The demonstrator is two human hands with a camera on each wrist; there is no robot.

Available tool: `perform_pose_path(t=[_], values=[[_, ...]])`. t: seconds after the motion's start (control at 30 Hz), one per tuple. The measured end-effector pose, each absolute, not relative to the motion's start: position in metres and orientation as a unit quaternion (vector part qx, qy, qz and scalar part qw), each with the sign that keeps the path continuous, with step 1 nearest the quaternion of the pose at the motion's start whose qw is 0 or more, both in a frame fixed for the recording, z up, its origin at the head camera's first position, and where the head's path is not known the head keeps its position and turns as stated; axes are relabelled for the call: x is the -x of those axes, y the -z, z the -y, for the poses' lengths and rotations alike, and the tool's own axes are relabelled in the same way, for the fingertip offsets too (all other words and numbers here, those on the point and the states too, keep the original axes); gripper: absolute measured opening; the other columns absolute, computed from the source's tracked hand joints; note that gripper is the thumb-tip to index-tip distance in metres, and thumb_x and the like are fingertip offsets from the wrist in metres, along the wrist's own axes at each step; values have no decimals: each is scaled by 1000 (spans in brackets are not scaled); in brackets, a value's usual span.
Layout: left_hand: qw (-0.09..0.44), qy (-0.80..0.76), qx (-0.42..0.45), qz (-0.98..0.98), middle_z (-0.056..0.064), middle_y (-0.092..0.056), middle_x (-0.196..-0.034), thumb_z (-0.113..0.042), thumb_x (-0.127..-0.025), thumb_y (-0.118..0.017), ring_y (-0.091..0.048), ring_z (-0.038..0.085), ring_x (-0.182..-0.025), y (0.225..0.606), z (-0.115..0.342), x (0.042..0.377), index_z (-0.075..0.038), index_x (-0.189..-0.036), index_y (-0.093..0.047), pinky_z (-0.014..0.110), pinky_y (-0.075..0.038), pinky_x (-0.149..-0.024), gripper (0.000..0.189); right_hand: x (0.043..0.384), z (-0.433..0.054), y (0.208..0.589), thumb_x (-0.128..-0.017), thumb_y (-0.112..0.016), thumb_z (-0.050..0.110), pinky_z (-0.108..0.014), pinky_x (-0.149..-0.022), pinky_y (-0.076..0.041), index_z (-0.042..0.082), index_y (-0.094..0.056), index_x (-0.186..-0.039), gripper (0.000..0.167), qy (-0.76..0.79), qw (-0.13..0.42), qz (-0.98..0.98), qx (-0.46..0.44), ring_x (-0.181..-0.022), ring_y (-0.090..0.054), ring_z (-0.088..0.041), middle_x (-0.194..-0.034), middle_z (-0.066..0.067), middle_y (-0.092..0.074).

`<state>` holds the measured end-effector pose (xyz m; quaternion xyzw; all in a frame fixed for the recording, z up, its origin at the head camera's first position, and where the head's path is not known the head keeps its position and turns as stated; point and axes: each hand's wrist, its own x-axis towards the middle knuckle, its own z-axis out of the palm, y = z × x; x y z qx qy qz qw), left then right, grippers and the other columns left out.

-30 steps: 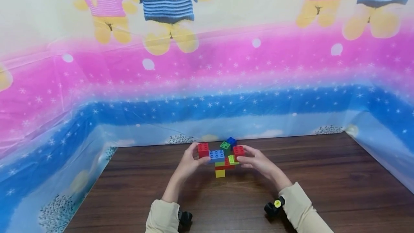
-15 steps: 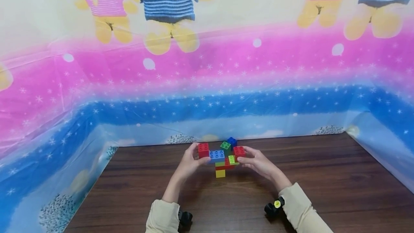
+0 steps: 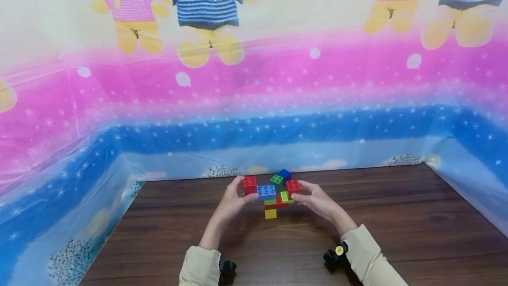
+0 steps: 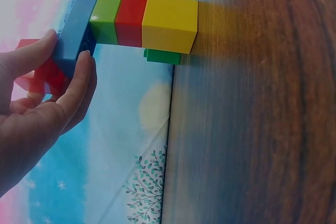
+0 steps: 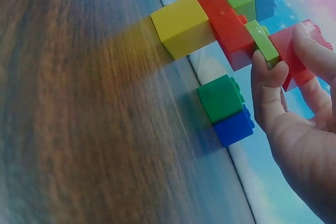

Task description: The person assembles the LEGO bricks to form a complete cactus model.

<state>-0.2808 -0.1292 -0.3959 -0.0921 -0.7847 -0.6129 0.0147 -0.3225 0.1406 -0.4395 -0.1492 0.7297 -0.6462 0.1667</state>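
Observation:
A structure of toy building bricks stands on the table on a yellow brick (image 3: 270, 213). Above that come a long red brick (image 5: 224, 27), a lime-green brick (image 4: 106, 18) and a blue brick (image 3: 266, 191) reaching left. At the structure's left end, my left hand (image 3: 232, 197) grips a red brick (image 3: 249, 184), its fingertips also touching the blue brick. My right hand (image 3: 319, 198) holds another red brick (image 3: 293, 186) at the right end, thumb on its side. In the right wrist view, fingertips curl under a thin lime brick (image 5: 262, 43) below it.
Behind the structure, a green brick (image 5: 220, 99) and a dark blue brick (image 5: 234, 128) sit side by side on the wooden table (image 3: 397, 220). A printed cloth (image 3: 238, 140) rises along the table's back edge and sides. Black wrist cameras hang under both sleeves.

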Motion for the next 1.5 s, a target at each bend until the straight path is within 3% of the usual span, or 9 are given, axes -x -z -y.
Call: perform_pose_path(t=[0.5,0.73,1.03,1.3,1.5], values=[[15,618,102,780,19,-61,-116,-2,-88,-68,-63,29,-110,395,129,281,-1,-119,-52,41,-58,-90,35,325,-141,442,-94,-64,26,-37,-98,-50,-2,-33,-147,67,645,154,-727,179,-107,-58,-15,-136,-23,-53],[17,612,113,783,21,-60,-117,-3,-88,-68,-62,31,-111,396,130,282,-1,-119,-51,40,-57,-91,35,325,-140,444,-94,-64,24,-38,-103,-49,-1,-31,-148,67,647,158,-725,179,-112,-58,-14,-139,-22,-51],[17,614,103,782,20,-62,-115,-2,-87,-68,-63,29,-108,396,130,283,-2,-117,-52,41,-57,-90,34,323,-137,444,-93,-66,25,-45,-109,-44,2,-25,-152,75,641,167,-728,176,-131,-52,-32,-145,-24,-46],[18,619,105,778,19,-62,-115,0,-87,-68,-63,31,-110,395,131,281,-1,-118,-53,43,-57,-90,34,322,-136,446,-92,-67,25,-44,-109,-45,3,-28,-151,75,646,169,-723,175,-129,-53,-29,-144,-23,-47],[17,618,100,780,19,-62,-115,0,-87,-68,-63,33,-113,394,132,279,-1,-118,-53,44,-57,-91,35,322,-132,448,-89,-71,21,-49,-110,-43,4,-28,-151,77,646,172,-723,173,-133,-49,-37,-144,-23,-48]])
